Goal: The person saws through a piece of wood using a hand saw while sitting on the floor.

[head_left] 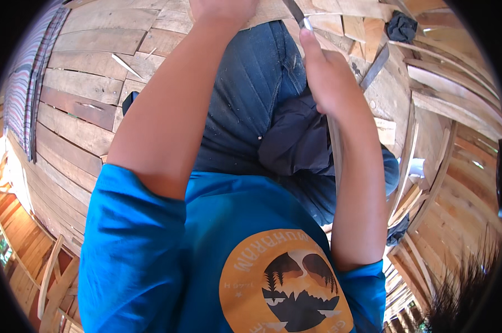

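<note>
My right hand (331,69) is closed round a knife, its thumb stretched along the handle by a bright metal collar (308,24). The dark knife blade (293,9) points up and left, out over a pale piece of wood (270,12). A long, light strip (335,147), seemingly the handle's rear part, runs back beneath my right forearm. At the top edge, my left hand (223,8) is at the near side of the wood; its fingers are cut off by the picture's edge. Below lie my jeans-clad legs (237,94) and a dark cloth (295,136).
Wooden floorboards (79,89) spread around me, with a pale wood sliver (126,65) on them. A striped cloth (26,83) hangs at left. At right are a flat metal strip (375,67), a crumpled black cloth (400,26) and several wood slats (450,105).
</note>
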`<action>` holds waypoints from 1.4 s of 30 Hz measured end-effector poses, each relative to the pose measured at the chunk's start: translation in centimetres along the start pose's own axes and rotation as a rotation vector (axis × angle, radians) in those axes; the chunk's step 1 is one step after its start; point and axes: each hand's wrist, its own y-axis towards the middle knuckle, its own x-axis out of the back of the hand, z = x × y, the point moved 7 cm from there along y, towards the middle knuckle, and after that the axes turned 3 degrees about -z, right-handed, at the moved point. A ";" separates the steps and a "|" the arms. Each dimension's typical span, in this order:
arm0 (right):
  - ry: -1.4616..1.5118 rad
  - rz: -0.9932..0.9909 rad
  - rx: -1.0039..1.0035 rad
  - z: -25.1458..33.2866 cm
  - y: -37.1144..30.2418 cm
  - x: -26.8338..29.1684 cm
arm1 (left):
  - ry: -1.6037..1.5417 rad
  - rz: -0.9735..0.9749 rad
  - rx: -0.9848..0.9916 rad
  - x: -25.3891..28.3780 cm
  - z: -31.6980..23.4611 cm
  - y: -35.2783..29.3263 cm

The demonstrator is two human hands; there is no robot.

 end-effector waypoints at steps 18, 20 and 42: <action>0.063 -0.075 0.065 -0.2 -5.8 -1.3 | -0.043 0.023 0.021 -1.3 0.8 1.5; 0.104 -0.080 0.025 -0.5 -6.7 -1.3 | -0.034 -0.035 0.024 -1.0 1.2 1.8; -0.049 0.042 -0.003 2.8 -1.1 -0.8 | -0.058 0.117 0.111 0.4 1.5 0.5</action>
